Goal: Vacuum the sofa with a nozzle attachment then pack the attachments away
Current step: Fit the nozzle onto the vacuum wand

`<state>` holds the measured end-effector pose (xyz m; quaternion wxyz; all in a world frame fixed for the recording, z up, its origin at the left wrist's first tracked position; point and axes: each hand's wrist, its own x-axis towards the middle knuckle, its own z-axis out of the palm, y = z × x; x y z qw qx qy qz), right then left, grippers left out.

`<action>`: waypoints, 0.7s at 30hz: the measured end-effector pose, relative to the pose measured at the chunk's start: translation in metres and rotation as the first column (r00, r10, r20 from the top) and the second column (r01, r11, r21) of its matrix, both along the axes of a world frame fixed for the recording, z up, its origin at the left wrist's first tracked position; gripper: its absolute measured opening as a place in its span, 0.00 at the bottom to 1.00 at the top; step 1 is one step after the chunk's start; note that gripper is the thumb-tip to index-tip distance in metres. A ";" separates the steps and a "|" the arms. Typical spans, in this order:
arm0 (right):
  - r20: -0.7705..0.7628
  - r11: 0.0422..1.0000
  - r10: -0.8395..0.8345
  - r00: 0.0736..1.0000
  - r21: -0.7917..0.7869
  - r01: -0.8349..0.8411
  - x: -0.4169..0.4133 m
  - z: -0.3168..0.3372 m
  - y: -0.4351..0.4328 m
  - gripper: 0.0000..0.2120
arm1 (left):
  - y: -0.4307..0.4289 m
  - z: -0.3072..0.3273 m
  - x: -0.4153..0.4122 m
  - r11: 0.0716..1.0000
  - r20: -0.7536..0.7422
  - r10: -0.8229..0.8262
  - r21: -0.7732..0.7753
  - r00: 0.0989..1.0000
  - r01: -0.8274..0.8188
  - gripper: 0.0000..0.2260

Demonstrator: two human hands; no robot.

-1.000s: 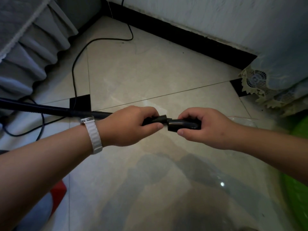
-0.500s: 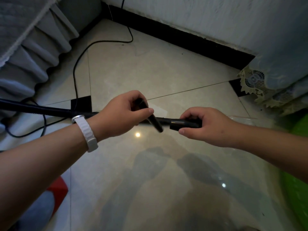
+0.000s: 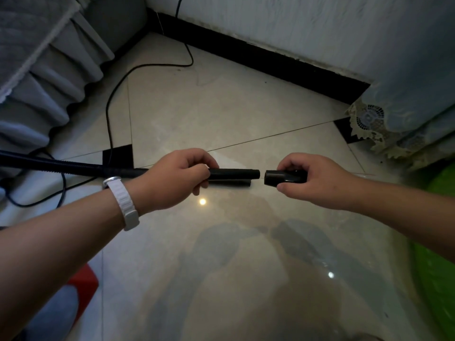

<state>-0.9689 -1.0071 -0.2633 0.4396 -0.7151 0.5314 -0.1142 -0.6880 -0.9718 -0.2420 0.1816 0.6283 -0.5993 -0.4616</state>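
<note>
We note the left hand [image 3: 177, 179] gripping the hose [image 3: 234, 174], the right hand [image 3: 317, 179] pinching the nozzle [image 3: 274, 177] just beside its tip; we advise aligning axes, then pushing straight.

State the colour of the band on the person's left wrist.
White, with a silvery clasp; the wristband shows clearly in the head view.

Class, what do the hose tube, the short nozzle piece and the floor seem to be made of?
Hose tube: probably black plastic, smooth with a dull sheen. Nozzle piece: likely the same black plastic, glossier, catching a highlight. Floor: looks like polished stone or ceramic tile, with grout lines and mirror-like reflections of lights.
</note>
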 end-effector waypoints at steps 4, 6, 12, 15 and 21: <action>0.021 1.000 0.015 1.000 0.003 -0.015 0.002 0.001 0.003 0.07 | 0.001 0.000 -0.002 0.999 -0.085 0.018 0.038 0.996 -0.015 0.12; 0.026 1.000 0.017 1.000 0.002 -0.017 0.002 0.001 0.004 0.07 | 0.002 -0.001 -0.002 0.998 -0.133 0.001 0.064 0.991 0.007 0.12; 0.034 0.999 0.048 0.998 -0.002 -0.048 0.001 0.004 0.007 0.07 | 0.004 -0.003 0.003 0.985 -0.059 -0.142 0.094 0.988 0.147 0.13; 0.054 0.997 0.078 0.995 0.007 -0.079 0.003 0.007 0.010 0.08 | 0.007 -0.004 -0.003 0.948 0.157 -0.318 0.039 0.935 0.316 0.07; 0.001 0.983 0.182 0.983 -0.015 -0.182 0.007 0.012 0.016 0.08 | 0.012 -0.002 -0.014 0.830 0.510 -0.484 0.010 0.712 0.557 0.12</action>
